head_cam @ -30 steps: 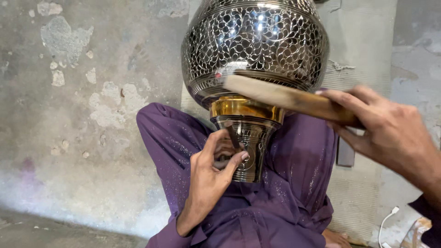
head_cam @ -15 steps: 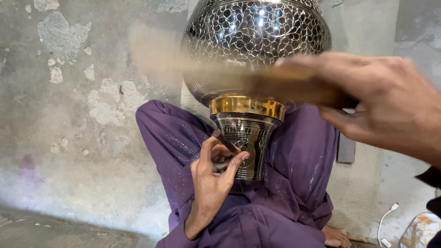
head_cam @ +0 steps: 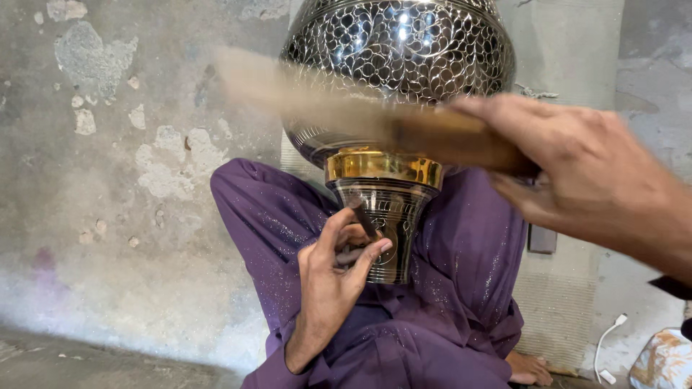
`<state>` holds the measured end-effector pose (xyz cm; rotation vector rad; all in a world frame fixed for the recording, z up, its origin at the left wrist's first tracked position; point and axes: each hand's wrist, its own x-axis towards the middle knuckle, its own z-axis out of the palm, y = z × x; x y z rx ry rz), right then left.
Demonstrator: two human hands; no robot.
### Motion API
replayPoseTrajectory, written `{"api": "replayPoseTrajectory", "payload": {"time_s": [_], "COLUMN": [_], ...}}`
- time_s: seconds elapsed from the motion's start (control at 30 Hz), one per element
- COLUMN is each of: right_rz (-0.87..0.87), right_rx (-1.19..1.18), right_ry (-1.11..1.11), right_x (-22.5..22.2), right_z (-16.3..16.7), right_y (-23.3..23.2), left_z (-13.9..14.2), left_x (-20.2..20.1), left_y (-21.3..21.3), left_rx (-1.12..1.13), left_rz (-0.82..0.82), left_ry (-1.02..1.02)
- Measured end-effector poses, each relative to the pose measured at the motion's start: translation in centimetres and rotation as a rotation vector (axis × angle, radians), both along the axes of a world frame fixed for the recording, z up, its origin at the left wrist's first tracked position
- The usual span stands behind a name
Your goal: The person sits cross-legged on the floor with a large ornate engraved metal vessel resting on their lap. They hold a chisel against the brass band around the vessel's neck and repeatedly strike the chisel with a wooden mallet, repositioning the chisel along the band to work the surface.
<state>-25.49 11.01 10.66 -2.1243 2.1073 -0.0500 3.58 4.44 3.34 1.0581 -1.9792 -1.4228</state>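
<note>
The left hand (head_cam: 331, 277) pinches a small chisel (head_cam: 362, 220) against the metal vase (head_cam: 393, 144) foot resting on purple-clothed legs (head_cam: 447, 288), while the right hand (head_cam: 584, 169), nearer the camera, grips a wooden stick (head_cam: 432, 137) lying crosswise above it.

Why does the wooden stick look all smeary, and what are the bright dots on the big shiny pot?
In the head view, the wooden stick in the right hand is smeared by motion blur, most at its far end. The metal pot stays sharp, and its bright dots are glare off the polished surface. The left hand with its small tool looks sharp too.
</note>
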Motion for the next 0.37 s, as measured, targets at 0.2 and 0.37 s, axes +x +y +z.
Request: {"api": "replayPoseTrajectory", "payload": {"time_s": [0.2, 0.37], "right_rz": [-0.149, -0.201], "right_rx": [-0.107, 0.104], "right_ry": [-0.237, 0.044], "right_x": [-1.1, -3.5], "right_z": [-2.6, -9.1], "right_y": [3.2, 9.2], "left_z": [0.7, 0.8], "left_x": [-0.5, -0.9], "left_y": [-1.1, -1.9], "left_rx": [-0.024, 0.002], "left_rz": [-0.111, -0.218], "left_ry": [-0.102, -0.094]}}
